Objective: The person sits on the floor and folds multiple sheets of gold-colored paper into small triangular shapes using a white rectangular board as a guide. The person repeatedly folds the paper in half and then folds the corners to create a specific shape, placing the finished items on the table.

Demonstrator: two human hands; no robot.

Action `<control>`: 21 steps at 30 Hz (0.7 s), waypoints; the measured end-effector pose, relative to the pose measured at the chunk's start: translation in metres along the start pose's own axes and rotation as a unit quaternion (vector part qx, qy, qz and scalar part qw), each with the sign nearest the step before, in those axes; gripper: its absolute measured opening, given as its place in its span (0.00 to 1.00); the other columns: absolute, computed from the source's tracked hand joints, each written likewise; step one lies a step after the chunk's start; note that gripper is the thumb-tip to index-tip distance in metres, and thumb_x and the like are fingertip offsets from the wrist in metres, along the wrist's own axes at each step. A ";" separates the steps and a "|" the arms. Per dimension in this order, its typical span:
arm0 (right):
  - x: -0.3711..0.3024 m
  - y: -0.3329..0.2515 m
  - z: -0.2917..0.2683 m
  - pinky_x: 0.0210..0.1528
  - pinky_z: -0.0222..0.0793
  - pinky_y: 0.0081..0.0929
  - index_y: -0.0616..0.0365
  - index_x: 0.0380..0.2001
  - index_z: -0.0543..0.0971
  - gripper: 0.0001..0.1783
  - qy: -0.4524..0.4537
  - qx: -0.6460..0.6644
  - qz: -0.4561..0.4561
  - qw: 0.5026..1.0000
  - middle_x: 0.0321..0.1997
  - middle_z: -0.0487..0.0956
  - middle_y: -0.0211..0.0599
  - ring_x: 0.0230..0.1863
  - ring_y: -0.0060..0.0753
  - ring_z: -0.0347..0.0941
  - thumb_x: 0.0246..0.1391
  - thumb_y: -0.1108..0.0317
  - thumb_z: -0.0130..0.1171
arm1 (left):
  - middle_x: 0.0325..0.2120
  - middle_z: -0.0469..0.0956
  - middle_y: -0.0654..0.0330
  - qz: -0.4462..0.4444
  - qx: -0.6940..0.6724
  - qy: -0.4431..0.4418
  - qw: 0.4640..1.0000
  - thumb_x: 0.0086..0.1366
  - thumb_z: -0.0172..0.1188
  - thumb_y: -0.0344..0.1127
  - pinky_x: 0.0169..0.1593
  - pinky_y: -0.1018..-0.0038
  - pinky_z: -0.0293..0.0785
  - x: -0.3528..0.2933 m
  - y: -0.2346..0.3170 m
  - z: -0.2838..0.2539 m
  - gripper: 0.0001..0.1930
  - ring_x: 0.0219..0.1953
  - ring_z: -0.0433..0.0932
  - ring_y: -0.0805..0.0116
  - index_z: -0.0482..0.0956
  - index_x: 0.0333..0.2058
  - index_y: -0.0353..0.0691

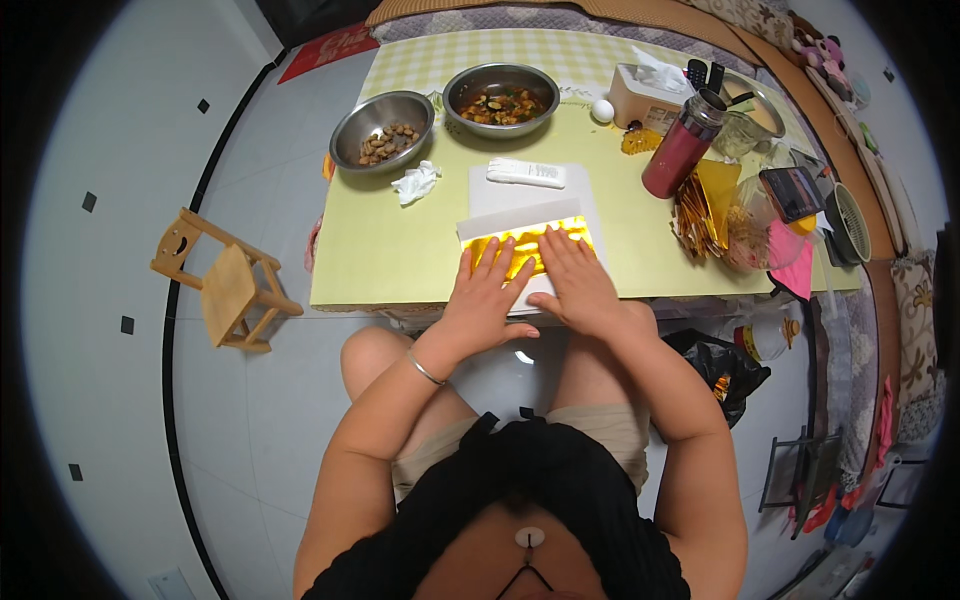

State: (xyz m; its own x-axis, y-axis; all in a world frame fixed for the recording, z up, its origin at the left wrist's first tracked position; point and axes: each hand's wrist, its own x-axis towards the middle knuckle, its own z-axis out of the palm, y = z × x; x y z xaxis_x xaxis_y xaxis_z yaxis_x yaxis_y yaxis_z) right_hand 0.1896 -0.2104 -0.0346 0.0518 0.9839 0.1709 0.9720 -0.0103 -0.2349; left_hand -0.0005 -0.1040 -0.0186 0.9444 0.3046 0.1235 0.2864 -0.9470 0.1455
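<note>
A shiny gold foil sheet (522, 266) lies at the table's near edge, with a pale strip of paper (515, 219) along its far side. My left hand (487, 296) rests flat on the foil's left part, fingers spread. Over its right part my right hand (577, 283) lies flat too, thumb pointing inward. Both hands hide much of the foil. Beneath it is a white board (578, 190), and a white packet (526, 173) sits on the board's far end.
Two steel bowls, one with brown pieces (382, 130), one with soup-like food (500, 101), stand beyond. A crumpled tissue (416, 183) lies left. At right are a red bottle (684, 144), stacked gold foil (705, 212) and a phone (792, 193). A wooden chair (232, 282) stands left.
</note>
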 end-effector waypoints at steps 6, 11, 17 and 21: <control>-0.013 0.043 -0.011 0.77 0.44 0.50 0.64 0.71 0.59 0.41 -0.027 -0.033 -0.016 0.999 0.77 0.56 0.50 0.78 0.48 0.50 0.64 0.48 0.53 | 0.74 0.45 0.43 -0.043 0.009 -0.030 0.999 0.59 0.57 0.71 0.71 0.34 0.37 -0.030 -0.018 -0.006 0.52 0.76 0.45 0.46 0.57 0.71 0.39; 0.002 0.033 -0.029 0.74 0.52 0.55 0.69 0.60 0.70 0.30 -0.033 -0.118 -0.044 0.991 0.67 0.70 0.56 0.70 0.51 0.65 0.62 0.57 0.54 | 0.72 0.54 0.45 -0.045 0.073 -0.012 0.996 0.62 0.59 0.63 0.71 0.34 0.38 -0.010 -0.043 -0.020 0.44 0.75 0.50 0.47 0.64 0.67 0.36; 0.019 0.031 -0.027 0.67 0.61 0.60 0.64 0.43 0.78 0.15 -0.013 -0.184 -0.073 0.980 0.48 0.80 0.53 0.52 0.51 0.78 0.55 0.67 0.55 | 0.51 0.80 0.48 -0.006 0.085 -0.080 0.993 0.61 0.60 0.38 0.56 0.58 0.73 0.038 -0.011 -0.021 0.20 0.51 0.79 0.53 0.80 0.49 0.33; 0.017 0.036 -0.035 0.65 0.64 0.58 0.59 0.38 0.78 0.09 0.017 -0.163 -0.089 0.983 0.41 0.80 0.46 0.47 0.48 0.79 0.55 0.69 0.54 | 0.37 0.82 0.53 0.028 0.153 0.036 0.987 0.60 0.55 0.32 0.46 0.63 0.76 0.040 -0.028 -0.003 0.14 0.40 0.80 0.56 0.82 0.43 0.33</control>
State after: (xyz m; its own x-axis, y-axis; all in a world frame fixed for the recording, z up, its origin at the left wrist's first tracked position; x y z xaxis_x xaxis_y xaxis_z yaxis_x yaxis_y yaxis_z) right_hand 0.2334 -0.1999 -0.0065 -0.1238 0.9688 0.2147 0.9879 0.0999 0.1187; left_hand 0.0291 -0.0654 -0.0142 0.9497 0.2468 0.1930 0.2794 -0.9457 -0.1658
